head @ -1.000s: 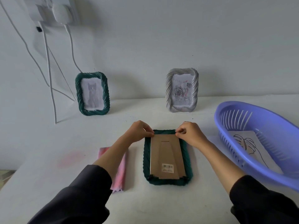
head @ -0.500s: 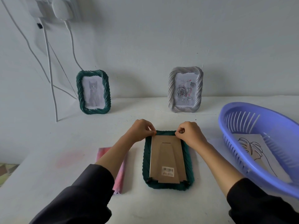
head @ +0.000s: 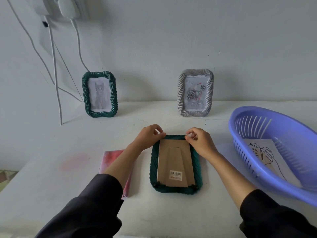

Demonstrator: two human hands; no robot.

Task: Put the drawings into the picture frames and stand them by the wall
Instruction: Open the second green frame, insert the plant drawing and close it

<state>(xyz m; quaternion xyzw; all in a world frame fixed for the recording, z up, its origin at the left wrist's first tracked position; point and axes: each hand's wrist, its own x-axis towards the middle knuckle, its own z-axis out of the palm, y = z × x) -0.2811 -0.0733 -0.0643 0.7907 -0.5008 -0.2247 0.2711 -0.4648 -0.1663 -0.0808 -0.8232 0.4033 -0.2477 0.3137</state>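
A green frame [head: 176, 164] lies face down on the white surface [head: 42, 169] directly in front of me, its brown cardboard back [head: 175, 162] uppermost (a barcode sticker [head: 176, 174] sits near its lower edge). My left hand [head: 148, 136] rests at the frame's far left corner and my right hand [head: 199, 140] at its far right corner; the fingers [head: 189, 135] of each are pinched together at the top edge of the frame, though whether they clamp a tab or only press on it I cannot tell.

Three frames are visible in all. Two stand upright against the wall [head: 188, 48]: a second green frame with a cat drawing [head: 99, 96] to the left, and a grey frame with a rose drawing [head: 195, 95] to the right, well apart from each other.

One purple basket [head: 281, 152] stands at the right, near the lying frame but not touching it; inside it lies one leaf line drawing [head: 262, 155], partly hidden by the basket's near wall. One pink cloth [head: 113, 160] lies flat to the left of the lying frame, mostly covered by my left forearm. Several white cables [head: 54, 74] hang from plugs at the upper left and reach the surface beside the cat frame. Both dark sleeves [head: 89, 208] fill the lower corners.
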